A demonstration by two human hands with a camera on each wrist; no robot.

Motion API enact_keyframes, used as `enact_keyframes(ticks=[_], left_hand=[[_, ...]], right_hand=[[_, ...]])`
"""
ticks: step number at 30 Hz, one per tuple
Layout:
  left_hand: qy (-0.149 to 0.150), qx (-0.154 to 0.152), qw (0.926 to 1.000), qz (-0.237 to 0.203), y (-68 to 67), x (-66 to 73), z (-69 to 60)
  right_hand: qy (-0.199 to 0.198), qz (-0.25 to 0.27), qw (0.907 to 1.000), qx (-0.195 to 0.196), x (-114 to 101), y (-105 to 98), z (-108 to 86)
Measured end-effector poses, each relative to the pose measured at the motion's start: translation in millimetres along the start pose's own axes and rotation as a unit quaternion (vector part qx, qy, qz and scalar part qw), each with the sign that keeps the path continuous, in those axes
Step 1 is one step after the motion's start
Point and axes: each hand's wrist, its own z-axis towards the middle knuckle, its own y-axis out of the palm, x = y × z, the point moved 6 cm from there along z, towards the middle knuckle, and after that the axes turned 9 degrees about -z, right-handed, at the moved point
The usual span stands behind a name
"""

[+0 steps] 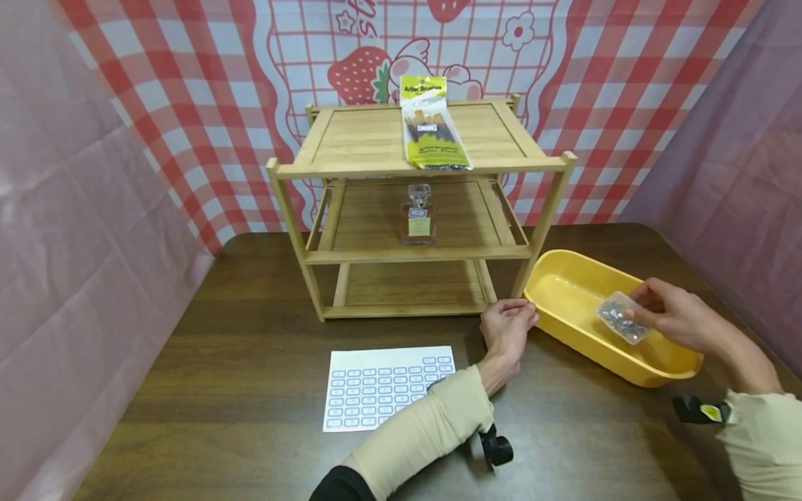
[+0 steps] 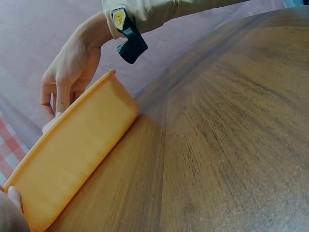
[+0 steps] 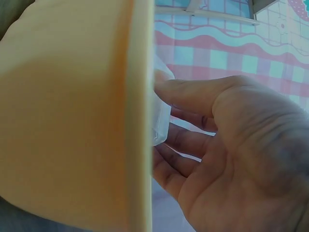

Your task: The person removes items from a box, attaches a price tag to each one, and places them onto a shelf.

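Observation:
My right hand (image 1: 686, 319) grips a small clear plastic box (image 1: 617, 316) of tiny silvery metal pieces, over the inside of a yellow plastic bin (image 1: 567, 296). In the right wrist view, thumb and fingers lie on either side of the box (image 3: 161, 113), partly hidden by the bin's rim. The rim's near left corner is pinched by my left hand (image 1: 506, 332), beside the rack's right front leg. A thumb presses the bin's outer wall in the left wrist view, where most of that hand (image 2: 12, 212) is cut off.
A three-tier wooden rack (image 1: 351, 167) stands at the back. A pack of artist brushes (image 1: 432, 132) lies on its top tier; a perfume bottle (image 1: 418, 219) stands on the middle one. A sheet of blue-framed labels (image 1: 370, 390) lies on the table, partly under my left forearm.

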Motion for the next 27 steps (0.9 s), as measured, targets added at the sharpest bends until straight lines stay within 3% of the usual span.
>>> enact_keyframes(ticks=[5, 16, 27], left_hand=[[0.005, -0.001, 1.0000, -0.004, -1.9, 4.7, -0.7], [0.019, -0.033, 0.9984, -0.042, -5.2, 19.9, -1.1], [0.033, -0.024, 0.9991, 0.003, -25.5, 44.1, 7.8]], right_hand=[[-0.010, 0.010, 0.9997, 0.018, -6.2, -3.0, -1.7], [-0.033, 0.042, 0.9972, 0.051, -21.9, -11.5, -5.0], [-0.066, 0.076, 0.9927, 0.067, -45.1, -17.2, -7.3]])
